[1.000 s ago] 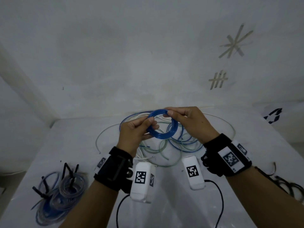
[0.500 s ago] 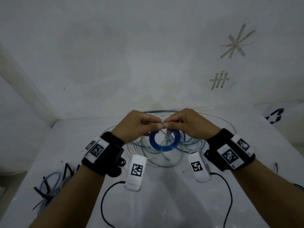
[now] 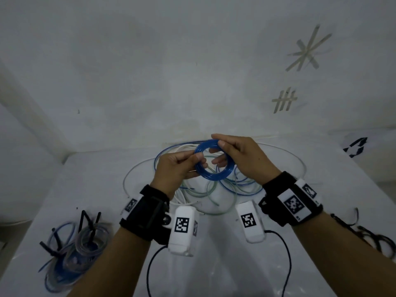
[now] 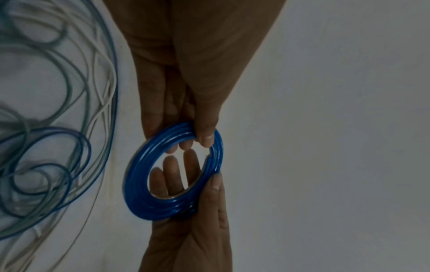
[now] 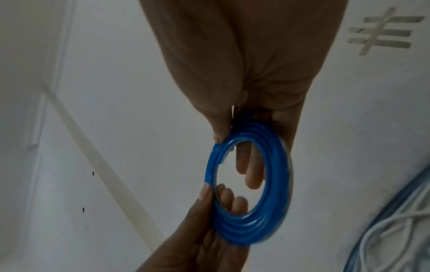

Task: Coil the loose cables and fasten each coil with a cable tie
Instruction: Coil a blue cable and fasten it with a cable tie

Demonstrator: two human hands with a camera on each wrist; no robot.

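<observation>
From the head camera, both hands hold a small ring of blue plastic cable, wound in several tight turns (image 3: pixel 211 162), up above the white table (image 3: pixel 321 172). The left hand (image 3: pixel 175 170) pinches its near-left side between thumb and fingers; the right hand (image 3: pixel 242 157) pinches the far-right side, its other fingers showing through the opening. No tie shows on this coil yet. Beneath it lies a heap of loose blue, white and pale green cables (image 3: pixel 214 189), not yet wound. At the near-left corner sits a pile of coiled blue and clear cables with black cable ties sticking up (image 3: pixel 75 245), which I judge to be finished. A few dark strips (image 3: pixel 370 234) lie at the right edge, possibly spare ties; too dim to tell.

The left wrist view shows the blue coil (image 4: pixel 172 173) clamped top and bottom by thumbs and fingers, a cut end visible inside the ring near the upper thumb.

The right wrist view shows the same coil (image 5: pixel 251 185) pinched at both ends, fingertips behind the opening.

So the work is partway: this coil awaits its tie, and the heap remains.
</observation>
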